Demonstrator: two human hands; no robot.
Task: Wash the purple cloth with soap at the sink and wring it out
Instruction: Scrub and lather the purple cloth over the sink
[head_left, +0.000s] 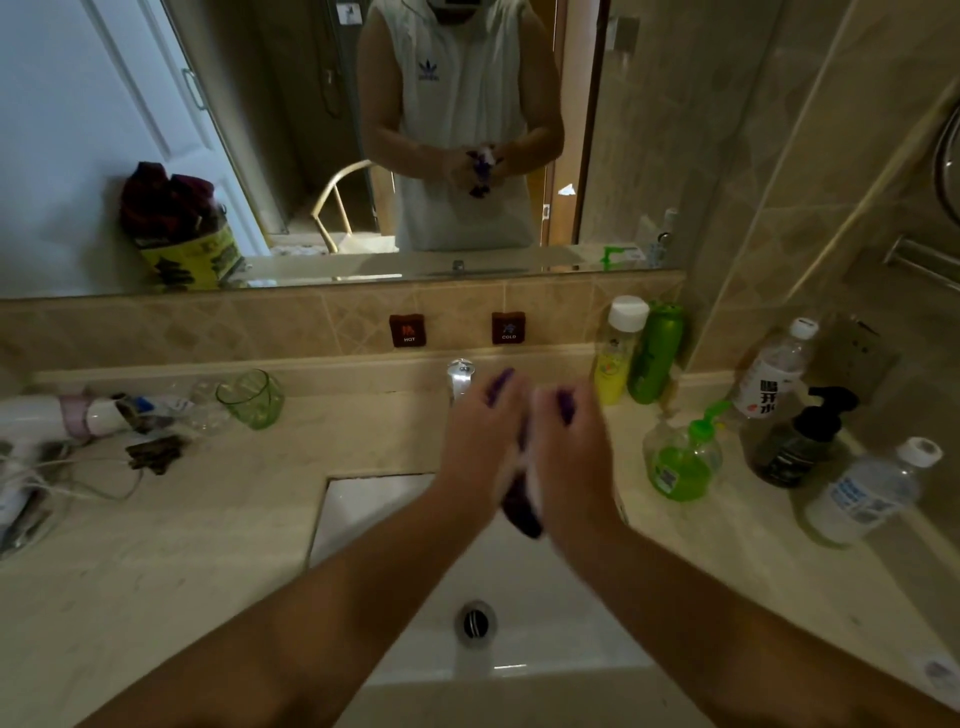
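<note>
Rubbing pose: cloth (521, 506) is sandwiched between left hand (480, 428) and right hand (569, 447), held over the sink (374, 499) just below the tap (460, 376). Purple ends are seen poking out past the fingers at 12 o'clock; a dark bunch hangs out at 6 o'clock. White lather is seen along the seam between the palms. Fingers of both hands are curled round the cloth, though blurred. Green soap dispenser (683, 462) is stood on the worktop (208, 519) at 3 o'clock of the hands, well apart. Green cup (252, 397) sits at 9 o'clock.
</note>
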